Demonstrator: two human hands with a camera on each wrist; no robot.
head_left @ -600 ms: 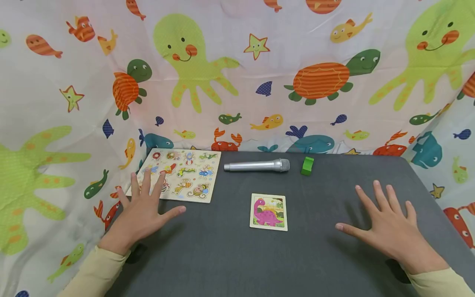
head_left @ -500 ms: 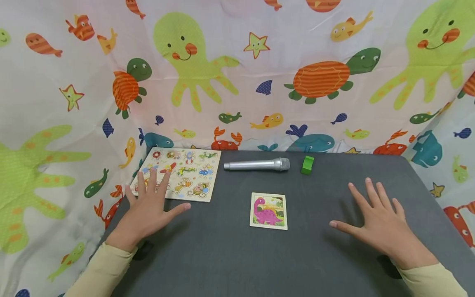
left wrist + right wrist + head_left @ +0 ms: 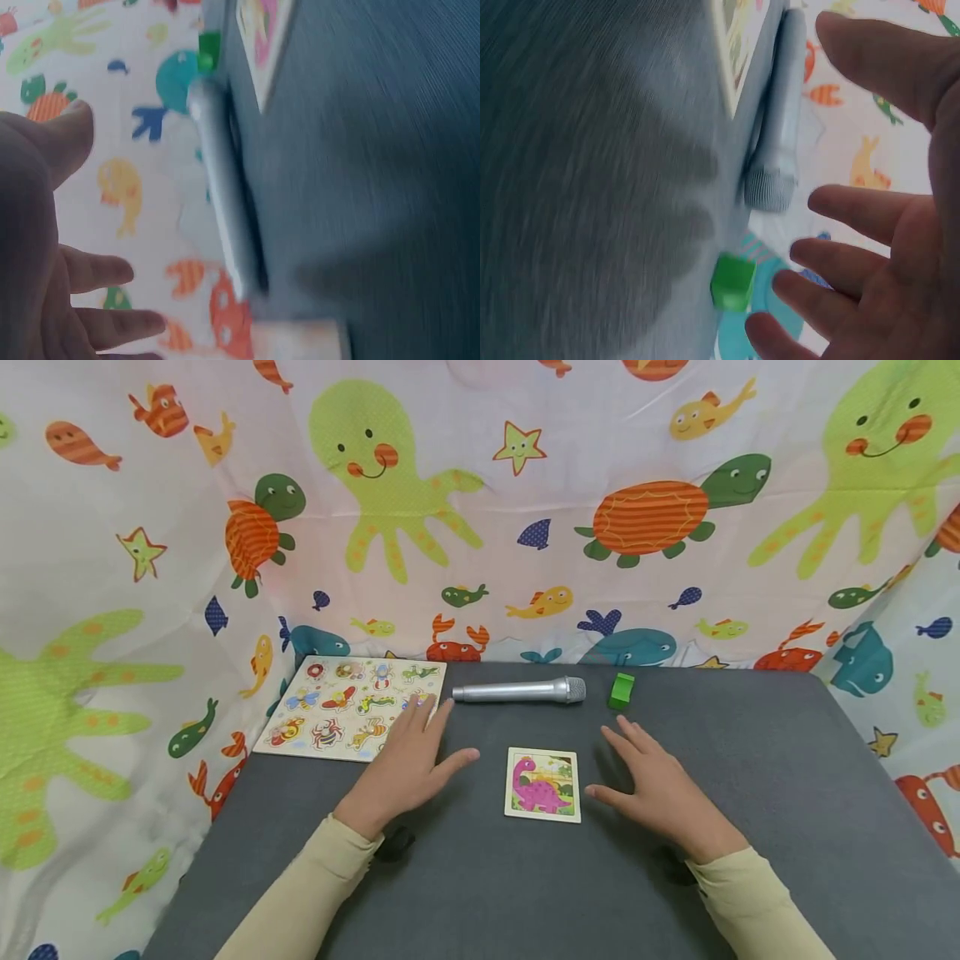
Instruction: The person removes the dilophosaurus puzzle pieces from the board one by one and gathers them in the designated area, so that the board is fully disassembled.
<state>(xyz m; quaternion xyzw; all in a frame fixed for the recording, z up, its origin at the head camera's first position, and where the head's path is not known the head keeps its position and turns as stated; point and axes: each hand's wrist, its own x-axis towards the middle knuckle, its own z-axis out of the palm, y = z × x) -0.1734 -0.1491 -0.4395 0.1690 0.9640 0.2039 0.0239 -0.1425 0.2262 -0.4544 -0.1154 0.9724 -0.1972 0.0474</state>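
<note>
A small square dinosaur puzzle [image 3: 542, 785] lies on the dark table between both hands. My left hand [image 3: 405, 768], fingers extended and thumb spread, hovers left of it and hides the lower right corner of the insect puzzle board [image 3: 337, 706]. On the other side my right hand [image 3: 663, 789] is held above the table, its thumb tip close to the dinosaur puzzle's right edge. Neither hand holds anything. Behind the dinosaur puzzle lies a silver microphone [image 3: 517, 692], its mesh head to the right. The right wrist view shows the microphone [image 3: 778, 120] beyond the spread fingers.
A green block [image 3: 621, 691] sits right of the microphone near the table's back edge. A white curtain [image 3: 480, 568] printed with sea animals rises behind the table [image 3: 480, 885] and along both sides.
Both hands have moved inward toward the dinosaur puzzle, the left hand to the right and the right hand to the left. The objects on the table have stayed in place.
</note>
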